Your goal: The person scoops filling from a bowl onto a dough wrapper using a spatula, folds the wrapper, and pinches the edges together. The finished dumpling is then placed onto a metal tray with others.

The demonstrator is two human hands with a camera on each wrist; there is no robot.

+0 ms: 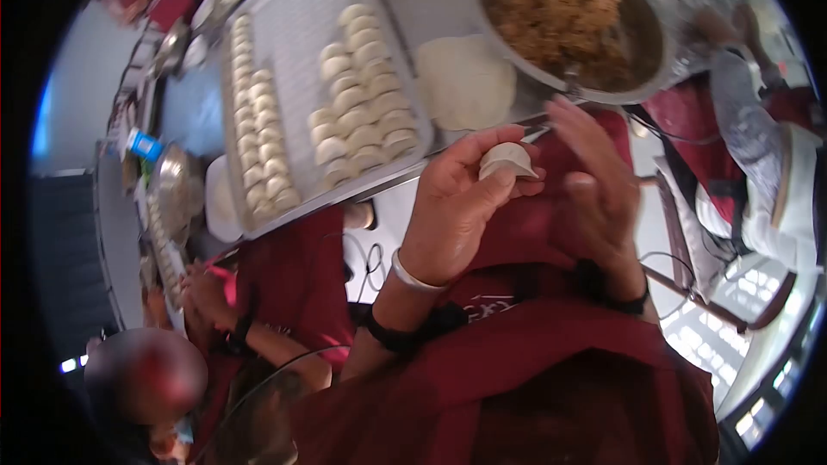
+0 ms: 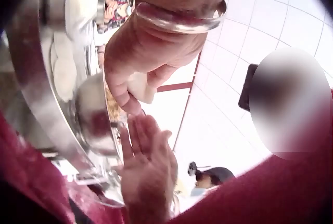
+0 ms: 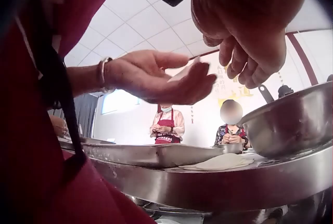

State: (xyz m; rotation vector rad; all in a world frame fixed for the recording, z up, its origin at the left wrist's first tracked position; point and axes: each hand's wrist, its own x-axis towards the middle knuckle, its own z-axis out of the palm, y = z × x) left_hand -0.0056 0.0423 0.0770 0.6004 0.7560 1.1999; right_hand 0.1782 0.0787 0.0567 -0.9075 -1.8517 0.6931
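My left hand (image 1: 448,211), a silver bangle at its wrist, holds a pale folded dumpling (image 1: 506,157) between thumb and fingers. In the left wrist view the dumpling (image 2: 139,88) shows partly, with the fingers covering the rest. To the right, my right hand (image 1: 601,185) is blurred in the head view, its fingers extended and holding nothing. The left wrist view also shows that right hand (image 2: 151,167) with straight fingers, just below the left fingertips. Ahead of both hands, flat round dough wrappers (image 1: 465,82) lie on the metal table.
A metal bowl (image 1: 659,69) of orange-brown filling stands beyond the right hand, a utensil handle at its rim. Left of the wrappers is a metal tray (image 1: 297,34) with rows of dumplings. Another person (image 1: 293,280) in a red apron works at the left. A chair (image 1: 715,314) stands at right.
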